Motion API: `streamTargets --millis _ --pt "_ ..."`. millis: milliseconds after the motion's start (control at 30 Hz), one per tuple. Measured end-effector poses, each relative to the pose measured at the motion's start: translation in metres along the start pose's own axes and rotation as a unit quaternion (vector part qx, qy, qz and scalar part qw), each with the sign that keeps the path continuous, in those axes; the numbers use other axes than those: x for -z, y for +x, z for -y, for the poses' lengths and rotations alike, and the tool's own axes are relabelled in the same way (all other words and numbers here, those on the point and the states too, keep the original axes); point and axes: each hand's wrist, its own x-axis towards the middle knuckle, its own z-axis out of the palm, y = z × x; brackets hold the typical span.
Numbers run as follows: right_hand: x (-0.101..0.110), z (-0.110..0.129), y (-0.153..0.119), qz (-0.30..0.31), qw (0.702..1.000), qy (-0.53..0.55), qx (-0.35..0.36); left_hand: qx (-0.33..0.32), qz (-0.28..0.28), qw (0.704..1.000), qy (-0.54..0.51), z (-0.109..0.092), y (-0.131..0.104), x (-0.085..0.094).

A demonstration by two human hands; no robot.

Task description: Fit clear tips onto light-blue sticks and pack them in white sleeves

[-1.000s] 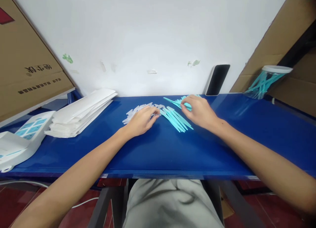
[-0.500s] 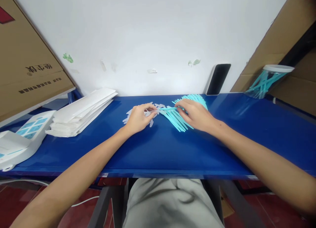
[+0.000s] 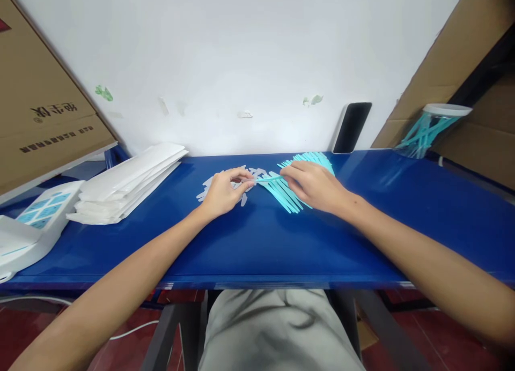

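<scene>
My right hand (image 3: pixel 316 184) pinches a slim turquoise stick (image 3: pixel 267 178), held nearly level and pointing left. Its left end meets the fingertips of my left hand (image 3: pixel 228 191), where thumb and fingers close on a small translucent cap (image 3: pixel 251 180). Whether the stick's tip sits inside the cap is too small to tell. Under and behind my left hand lie several loose translucent caps (image 3: pixel 205 191). A row of turquoise sticks (image 3: pixel 286 195) lies slanted below the held one, partly covered by my right hand. Behind that hand is another pile of turquoise sticks (image 3: pixel 317 159).
On the blue table (image 3: pixel 241 247), a stack of white packets (image 3: pixel 129 183) lies left, beside a white device with blue panels (image 3: pixel 44 215). A phone-like black slab (image 3: pixel 353 127) leans on the wall. A clear jar (image 3: pixel 428 130) of turquoise sticks stands right, cardboard (image 3: pixel 48 92) far left.
The whole view has shifted slightly, so things appear a little farther left. The stick and the cap remain end to end between my hands, with the stick's end closer to my left fingertips.
</scene>
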Motion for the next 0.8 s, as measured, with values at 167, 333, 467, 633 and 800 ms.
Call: streamTargets --millis 167,333,467,633,800 --pt "-0.003 0.003 -0.002 -0.015 0.998 0.054 0.028 0.0 0.009 0.999 -0.038 -0.002 -0.003 -0.006" --pt "-0.009 0.01 -0.004 -0.032 0.997 0.064 0.04 0.016 0.004 0.998 -0.069 -0.007 -0.009 -0.015" --pt "-0.007 0.013 -0.002 -0.03 0.997 0.067 0.016 -0.042 0.009 0.999 0.006 -0.009 -0.006 -0.01" --pt "0.003 0.008 0.001 0.042 0.99 -0.026 -0.131 -0.145 0.03 0.971 0.188 0.0 0.002 0.004" --pt "0.005 -0.001 0.002 0.121 0.958 -0.105 -0.24 -0.155 0.128 0.948 0.248 0.012 0.003 0.007"
